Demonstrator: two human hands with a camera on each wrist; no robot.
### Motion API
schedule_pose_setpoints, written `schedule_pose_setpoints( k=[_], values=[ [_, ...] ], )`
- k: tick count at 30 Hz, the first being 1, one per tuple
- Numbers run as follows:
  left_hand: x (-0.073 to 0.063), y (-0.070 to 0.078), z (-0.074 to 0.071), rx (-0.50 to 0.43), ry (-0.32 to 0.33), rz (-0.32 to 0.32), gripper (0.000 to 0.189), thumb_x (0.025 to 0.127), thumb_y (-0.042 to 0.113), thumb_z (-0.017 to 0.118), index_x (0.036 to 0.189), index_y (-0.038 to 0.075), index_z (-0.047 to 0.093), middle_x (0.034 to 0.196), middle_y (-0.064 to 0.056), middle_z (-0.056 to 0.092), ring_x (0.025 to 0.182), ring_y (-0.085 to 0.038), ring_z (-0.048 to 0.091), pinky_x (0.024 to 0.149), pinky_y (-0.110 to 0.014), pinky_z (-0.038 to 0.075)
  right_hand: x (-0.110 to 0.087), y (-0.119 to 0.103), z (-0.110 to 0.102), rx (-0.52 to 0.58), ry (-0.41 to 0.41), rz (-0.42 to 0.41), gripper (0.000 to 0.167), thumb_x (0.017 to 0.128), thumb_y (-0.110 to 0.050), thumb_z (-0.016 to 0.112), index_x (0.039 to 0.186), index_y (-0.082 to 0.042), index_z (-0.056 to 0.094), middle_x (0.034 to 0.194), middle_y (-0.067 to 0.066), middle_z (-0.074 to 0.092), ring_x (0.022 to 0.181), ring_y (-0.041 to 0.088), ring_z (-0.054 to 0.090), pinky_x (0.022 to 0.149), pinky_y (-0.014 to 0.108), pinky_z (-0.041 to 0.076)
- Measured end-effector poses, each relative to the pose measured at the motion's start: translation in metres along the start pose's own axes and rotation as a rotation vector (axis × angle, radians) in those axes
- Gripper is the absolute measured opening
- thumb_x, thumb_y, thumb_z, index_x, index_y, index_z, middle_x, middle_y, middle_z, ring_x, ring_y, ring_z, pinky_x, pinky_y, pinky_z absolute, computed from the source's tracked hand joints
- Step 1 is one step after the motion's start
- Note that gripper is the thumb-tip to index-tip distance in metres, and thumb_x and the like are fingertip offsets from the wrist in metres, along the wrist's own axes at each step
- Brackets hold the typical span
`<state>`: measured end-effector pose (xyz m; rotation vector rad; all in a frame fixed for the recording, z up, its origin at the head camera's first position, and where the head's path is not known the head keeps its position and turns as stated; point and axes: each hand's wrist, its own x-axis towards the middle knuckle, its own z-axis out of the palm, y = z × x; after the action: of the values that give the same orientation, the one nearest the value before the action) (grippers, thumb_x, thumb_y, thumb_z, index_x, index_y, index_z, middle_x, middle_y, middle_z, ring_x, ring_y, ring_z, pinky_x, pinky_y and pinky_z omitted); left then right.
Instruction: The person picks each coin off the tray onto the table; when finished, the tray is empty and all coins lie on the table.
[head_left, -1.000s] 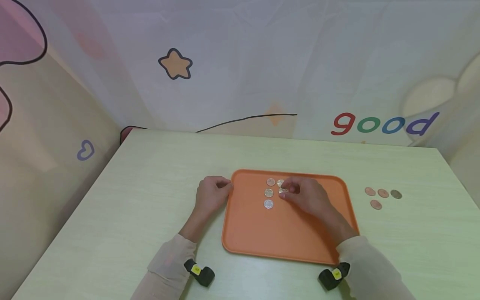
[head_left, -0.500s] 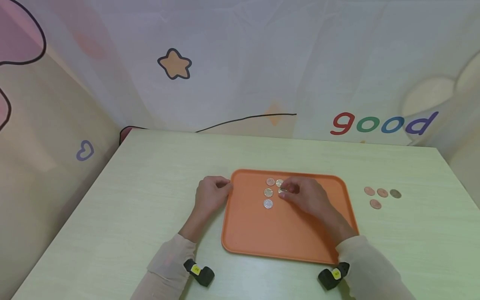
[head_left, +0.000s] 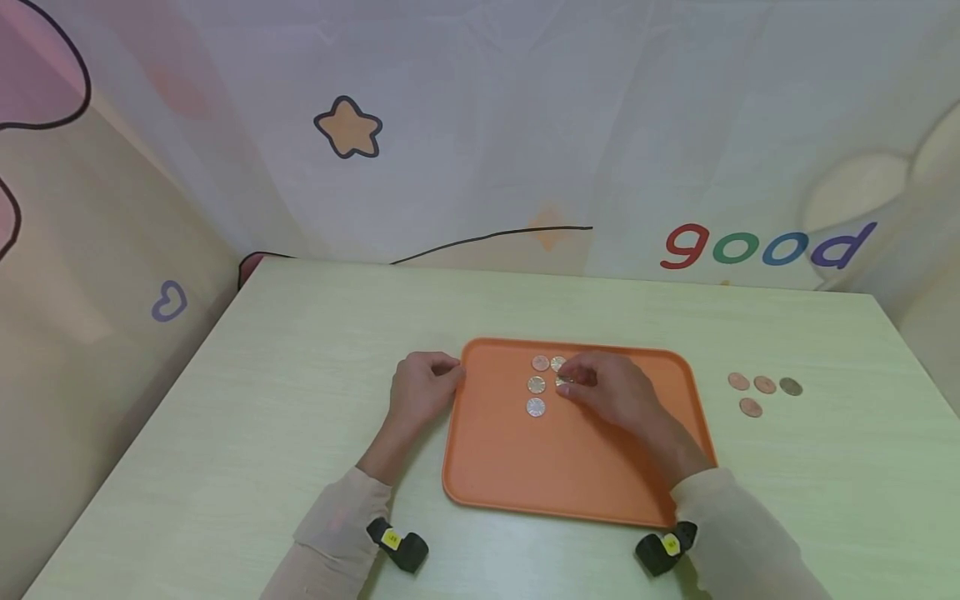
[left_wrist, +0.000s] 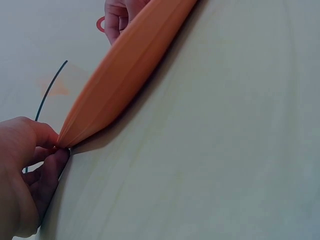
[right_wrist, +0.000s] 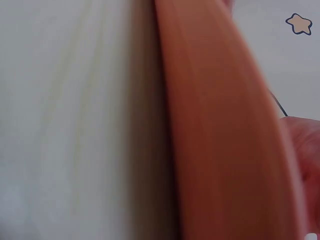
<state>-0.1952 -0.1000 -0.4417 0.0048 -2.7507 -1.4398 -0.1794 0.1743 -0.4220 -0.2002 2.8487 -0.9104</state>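
Observation:
In the head view an orange tray (head_left: 570,467) lies on the table with a small group of coins near its upper middle. My left hand (head_left: 424,387) is at the tray's upper left side, thumb and finger pinching its rim; the left wrist view shows these fingertips (left_wrist: 56,144) at the tray's corner. Over the tray, my right hand (head_left: 611,390) pinches a coin (head_left: 562,381) between thumb and forefinger, which partly cover it. Just left of it lie a copper-toned coin (head_left: 541,363), a yellowish coin (head_left: 536,385) and a silvery coin (head_left: 536,407). Another coin (head_left: 558,363) sits beside the right fingertips.
Right of the tray, several more coins lie on the pale table (head_left: 300,350), among them a coppery coin (head_left: 738,381) and a darker coin (head_left: 791,387). A printed cloth backdrop (head_left: 480,125) rises behind the table. The tray's raised side (right_wrist: 225,125) fills much of the right wrist view.

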Motion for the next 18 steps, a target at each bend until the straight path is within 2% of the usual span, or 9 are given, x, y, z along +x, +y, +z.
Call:
schedule_pose_setpoints(
  k=[7,18],
  values=[
    [-0.0004,0.0003,-0.0002,0.005,0.0,-0.007,0.017,0.087,0.019,0.067,0.091,0.011,0.082,0.087,-0.005,0.079,0.08,-0.018,0.069,0.069,-0.027,0.051,0.003,-0.0046,-0.0019,-0.053,-0.038,-0.003,0.022,0.093,-0.027,0.073,0.109,-0.012,0.07,0.105,0.008,0.072,0.097,0.024,0.063,0.09,0.046,0.053],
    [-0.0009,0.0011,-0.0007,0.012,0.003,-0.011,0.017,0.087,0.019,0.068,0.091,0.011,0.082,0.086,-0.005,0.079,0.079,-0.018,0.068,0.069,-0.027,0.05,0.0016,-0.0027,0.0018,-0.092,-0.013,-0.024,0.021,0.093,-0.024,0.074,0.107,-0.013,0.062,0.102,0.007,0.069,0.093,0.024,0.06,0.085,0.043,0.052]
  ],
)
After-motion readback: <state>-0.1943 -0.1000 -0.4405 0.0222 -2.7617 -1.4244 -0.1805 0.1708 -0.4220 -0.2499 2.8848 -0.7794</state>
